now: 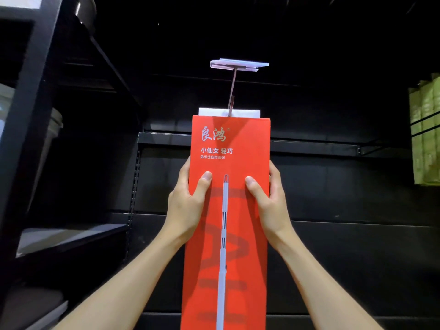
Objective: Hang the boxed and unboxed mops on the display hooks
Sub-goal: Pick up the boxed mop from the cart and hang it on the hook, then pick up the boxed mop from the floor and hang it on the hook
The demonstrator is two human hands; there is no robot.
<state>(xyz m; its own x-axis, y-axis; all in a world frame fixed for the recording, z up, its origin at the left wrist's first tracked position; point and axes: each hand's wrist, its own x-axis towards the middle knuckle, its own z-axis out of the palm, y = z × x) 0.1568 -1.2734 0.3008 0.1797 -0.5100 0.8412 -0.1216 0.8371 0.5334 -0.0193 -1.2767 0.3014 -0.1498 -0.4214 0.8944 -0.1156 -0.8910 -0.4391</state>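
**mopguy:** Both hands are clamped on the box (228,210). Left hand (188,201) wraps the left edge, thumb flat across the red front, other fingers hidden behind. Right hand (269,201) mirrors it on the right edge. So each is closed round the carton at about the same height, a bit above its middle as far as I can see; the bottom runs out of view.

**shelfie:** Where's the box sitting relative to the hook?

**mopguy:** Upright, dead centre in front of the black back panel (333,186). Its top edge is right at the hook (232,96), and the white tab (242,113) poking up behind the top looks like it's touching the wire. Can't tell if the wire is actually through the tab's hole or just beside it. The price tag holder (239,65) is at the hook's near end, above the box.

**shelfie:** Tips for the hang itself?

**mopguy:** I'd keep the box square, top edge level, and feel for the weight transferring before letting go. If it sags or twists when the grip eases, it's probably not seated. Then slide it back along the wire toward the panel.

**shelfie:** Arm pose?

**mopguy:** Both forearms come up from the bottom corners of the view, reaching up and forward, wrists fairly straight, palms facing each other across the box. Symmetric, which should help stop it tilting.
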